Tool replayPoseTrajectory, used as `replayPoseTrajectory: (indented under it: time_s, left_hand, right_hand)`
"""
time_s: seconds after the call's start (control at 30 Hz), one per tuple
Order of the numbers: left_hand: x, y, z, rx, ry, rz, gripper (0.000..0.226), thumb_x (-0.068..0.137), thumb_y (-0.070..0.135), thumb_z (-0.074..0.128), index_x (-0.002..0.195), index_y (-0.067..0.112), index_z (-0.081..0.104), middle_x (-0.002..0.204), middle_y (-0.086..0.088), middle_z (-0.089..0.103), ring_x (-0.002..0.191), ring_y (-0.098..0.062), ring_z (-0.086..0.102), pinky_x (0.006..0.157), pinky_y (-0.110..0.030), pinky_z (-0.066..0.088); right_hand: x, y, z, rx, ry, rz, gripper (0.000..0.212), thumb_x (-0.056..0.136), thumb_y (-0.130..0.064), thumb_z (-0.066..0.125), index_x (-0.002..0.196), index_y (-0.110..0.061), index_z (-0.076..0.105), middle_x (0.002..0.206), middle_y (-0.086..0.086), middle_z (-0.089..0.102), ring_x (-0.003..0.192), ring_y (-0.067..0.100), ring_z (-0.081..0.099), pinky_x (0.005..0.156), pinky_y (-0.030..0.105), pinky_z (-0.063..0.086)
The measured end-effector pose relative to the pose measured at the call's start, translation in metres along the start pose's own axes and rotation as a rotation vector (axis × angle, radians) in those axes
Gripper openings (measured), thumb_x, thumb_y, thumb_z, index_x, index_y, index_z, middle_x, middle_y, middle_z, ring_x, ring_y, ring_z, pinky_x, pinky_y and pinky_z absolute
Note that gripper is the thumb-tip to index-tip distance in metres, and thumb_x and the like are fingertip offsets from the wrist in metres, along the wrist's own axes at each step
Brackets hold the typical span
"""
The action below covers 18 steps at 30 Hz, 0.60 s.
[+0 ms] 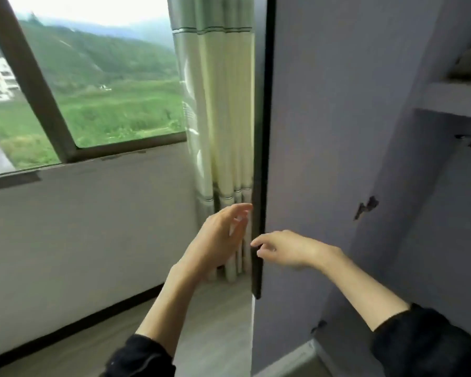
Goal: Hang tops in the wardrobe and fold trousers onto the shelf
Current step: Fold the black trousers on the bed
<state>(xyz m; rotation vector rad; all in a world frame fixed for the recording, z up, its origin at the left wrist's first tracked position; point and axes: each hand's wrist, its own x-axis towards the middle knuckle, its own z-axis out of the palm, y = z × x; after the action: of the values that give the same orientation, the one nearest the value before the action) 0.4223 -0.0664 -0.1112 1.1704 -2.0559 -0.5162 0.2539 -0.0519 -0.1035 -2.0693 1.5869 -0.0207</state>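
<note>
Both hands are up at the edge of the wardrobe door [259, 159], and neither one holds anything. My right hand [286, 248] has its fingers loose and a little bent, and its fingertips [256, 244] look like they just touch the dark edge of the door. It comes at the door from the inside face. My left hand [223, 238] is open too, with its fingers spread and pointing up. It is on the other side of the edge, just beside it, in front of the curtain [218, 104].

So the door edge stands between the two hands. It runs straight up and down, tall and thin. I think the right hand is the nearer one, so it could push or pull the door.

The wardrobe [392, 240] is open on the right. A shelf [452, 102] sits high up there, well apart from both hands, with something pale on it that I cannot make out. No tops or trousers show here, so I cannot tell where they are. I think the hanging and folding has not started here.

Past the curtain is a window [93, 91] with green hills outside.
</note>
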Motion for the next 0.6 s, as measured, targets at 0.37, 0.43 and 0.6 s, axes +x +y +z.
replayPoseTrajectory:
  time_s: [0.37,0.43,0.6]
  left_hand:
    - [-0.093,-0.211,-0.163,0.138,0.241,-0.659,0.033,0.097,0.018,0.047,0.129,0.019,0.052,0.11,0.005,0.058,0.092,-0.01,0.056,0.087,-0.018,0.041]
    - [-0.102,-0.249,-0.195,0.157,0.323,-0.76,0.033,0.096,0.018,0.047,0.129,0.019,0.052,0.111,0.004,0.058,0.09,-0.009,0.055,0.086,-0.019,0.041]
    - [-0.13,-0.314,-0.267,0.182,0.543,-0.987,0.032,0.097,0.018,0.045,0.128,0.021,0.052,0.116,0.005,0.058,0.098,-0.009,0.055,0.088,-0.02,0.041]
  right_hand:
    - [0.221,-0.21,0.077,-0.116,-0.146,-0.439,0.041,0.097,-0.031,0.043,0.137,-0.025,0.045,0.125,-0.003,0.061,0.118,0.019,0.053,0.101,0.032,0.041]
    - [0.273,-0.257,0.087,-0.151,-0.177,-0.541,0.041,0.098,-0.032,0.043,0.137,-0.025,0.045,0.126,-0.002,0.06,0.118,0.019,0.053,0.101,0.032,0.041]
    - [0.363,-0.374,0.111,-0.301,-0.214,-0.767,0.041,0.098,-0.036,0.038,0.139,-0.028,0.039,0.131,-0.001,0.056,0.119,0.025,0.051,0.098,0.035,0.042]
